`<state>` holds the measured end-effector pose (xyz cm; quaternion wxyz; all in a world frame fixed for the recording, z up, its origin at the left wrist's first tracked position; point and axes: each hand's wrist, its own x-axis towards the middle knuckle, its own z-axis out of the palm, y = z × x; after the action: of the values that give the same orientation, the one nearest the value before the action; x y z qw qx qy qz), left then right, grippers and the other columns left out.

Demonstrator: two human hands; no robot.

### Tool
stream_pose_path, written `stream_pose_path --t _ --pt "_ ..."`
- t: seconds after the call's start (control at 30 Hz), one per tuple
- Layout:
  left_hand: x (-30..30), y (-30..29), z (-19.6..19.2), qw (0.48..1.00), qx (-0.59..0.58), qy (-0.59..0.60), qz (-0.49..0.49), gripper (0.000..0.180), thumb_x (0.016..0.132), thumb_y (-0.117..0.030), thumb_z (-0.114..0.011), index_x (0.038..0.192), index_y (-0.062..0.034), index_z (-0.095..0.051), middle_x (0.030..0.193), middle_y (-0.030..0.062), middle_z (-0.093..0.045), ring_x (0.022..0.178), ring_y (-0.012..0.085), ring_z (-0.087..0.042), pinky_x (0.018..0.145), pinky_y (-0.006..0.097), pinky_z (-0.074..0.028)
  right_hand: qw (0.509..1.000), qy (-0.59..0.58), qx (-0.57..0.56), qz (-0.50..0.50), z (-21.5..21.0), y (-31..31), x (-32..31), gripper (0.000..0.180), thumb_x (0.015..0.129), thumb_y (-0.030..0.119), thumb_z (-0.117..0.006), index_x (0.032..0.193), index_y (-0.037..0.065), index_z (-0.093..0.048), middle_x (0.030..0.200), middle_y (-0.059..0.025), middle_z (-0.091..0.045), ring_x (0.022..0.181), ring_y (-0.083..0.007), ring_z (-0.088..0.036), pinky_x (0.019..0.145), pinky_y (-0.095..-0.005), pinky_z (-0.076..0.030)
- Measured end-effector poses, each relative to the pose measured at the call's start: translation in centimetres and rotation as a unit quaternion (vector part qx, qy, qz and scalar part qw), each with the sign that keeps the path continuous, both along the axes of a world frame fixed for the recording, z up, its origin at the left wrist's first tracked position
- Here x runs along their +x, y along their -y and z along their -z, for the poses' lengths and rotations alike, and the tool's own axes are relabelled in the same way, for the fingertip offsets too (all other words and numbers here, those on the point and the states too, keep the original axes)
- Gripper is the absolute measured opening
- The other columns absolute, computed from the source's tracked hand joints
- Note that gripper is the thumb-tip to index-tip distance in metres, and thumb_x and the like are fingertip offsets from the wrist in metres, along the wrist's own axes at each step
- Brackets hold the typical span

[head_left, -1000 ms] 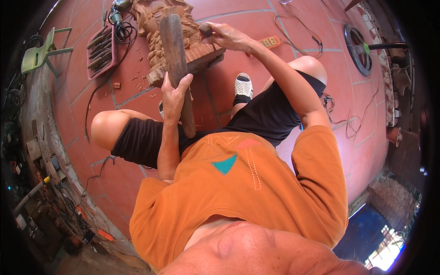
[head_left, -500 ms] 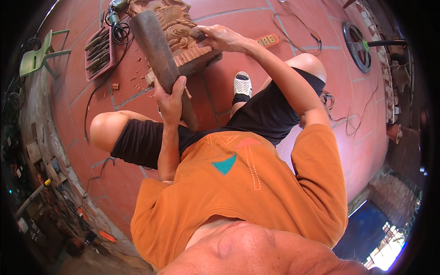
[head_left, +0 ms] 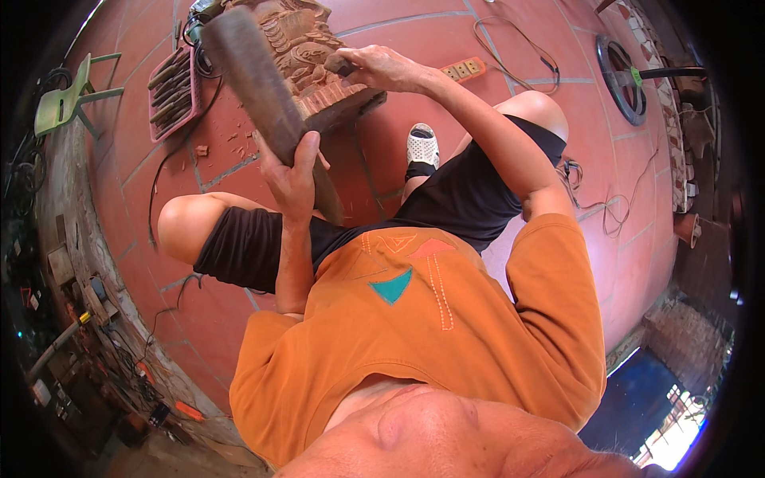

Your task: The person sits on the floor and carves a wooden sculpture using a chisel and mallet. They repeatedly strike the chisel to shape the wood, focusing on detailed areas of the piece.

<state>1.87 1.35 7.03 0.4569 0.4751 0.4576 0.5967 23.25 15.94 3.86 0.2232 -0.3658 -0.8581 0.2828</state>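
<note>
My left hand [head_left: 290, 177] is closed round a long, flat-sided wooden mallet [head_left: 253, 76], its broad head raised, tilted up and to the left. The mallet hides part of a carved reddish-brown wood block [head_left: 312, 60] that rests beyond my feet. At the carving's right side, my right hand [head_left: 382, 68] grips a short, dark tool, seemingly a chisel [head_left: 339, 64]; only its dark end shows, and the rest is hidden by my fingers and the carving.
A pink tray [head_left: 154, 135] of several wooden-handled tools lies left of the carving, beside a black cord and wood chips [head_left: 202, 150]. Further left stands a green chair [head_left: 72, 103]. An orange power strip [head_left: 464, 70] and a brown cord [head_left: 510, 72] lie to the right.
The mallet's head has swung a little to the left, away from the carving. My right hand stays almost where it was, beside the carving.
</note>
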Motion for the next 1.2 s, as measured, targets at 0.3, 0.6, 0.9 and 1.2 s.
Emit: stream_pose_path --t 0.3,0.6,0.9,1.2 --pt "0.4 -0.3 1.9 0.970 -0.101 -0.196 0.106 0.043 0.090 -0.022 -0.076 0.121 0.0018 -0.057 0.081 0.0058 -0.065 0.063 0.0113 -0.063 0.054 0.027 -0.051 0.998 -0.007 0.051 -0.028 1.8 -0.6 -0.4 0.044 0.086 0.017 -0.070 0.125 0.005 -0.055 0.093 -0.0240 -0.067 0.094 -0.0450 -0.064 0.076 -0.0508 -0.050" --pt "1.1 -0.2 0.2 1.000 -0.028 -0.009 -0.007 0.022 0.093 -0.011 -0.069 0.106 -0.0007 -0.054 0.075 0.0042 -0.058 0.054 0.0116 -0.058 0.050 0.026 -0.050 0.996 0.036 -0.085 0.001 -1.8 0.1 0.2 0.046 0.086 0.014 -0.070 0.129 0.008 -0.057 0.107 -0.0212 -0.069 0.101 -0.0410 -0.065 0.084 -0.0488 -0.051" --pt "-0.1 -0.7 1.6 0.985 -0.152 -0.038 0.067 0.023 0.093 -0.018 -0.071 0.103 -0.0027 -0.057 0.072 0.0019 -0.058 0.050 0.0111 -0.056 0.046 0.025 -0.047 0.997 0.025 -0.076 -0.002 -0.1 -1.4 0.4 0.032 0.091 0.011 -0.067 0.121 0.007 -0.058 0.095 -0.0152 -0.070 0.089 -0.0316 -0.067 0.080 -0.0405 -0.051" --pt "-0.8 -0.8 1.4 0.987 -0.150 -0.018 0.053 0.024 0.093 -0.022 -0.072 0.101 -0.0038 -0.058 0.072 0.0015 -0.058 0.050 0.0104 -0.057 0.046 0.025 -0.047 0.985 -0.111 -0.120 0.049 0.0 -2.0 2.6 0.024 0.093 0.006 -0.066 0.116 0.006 -0.060 0.105 -0.0027 -0.068 0.095 -0.0129 -0.063 0.091 -0.0299 -0.051"
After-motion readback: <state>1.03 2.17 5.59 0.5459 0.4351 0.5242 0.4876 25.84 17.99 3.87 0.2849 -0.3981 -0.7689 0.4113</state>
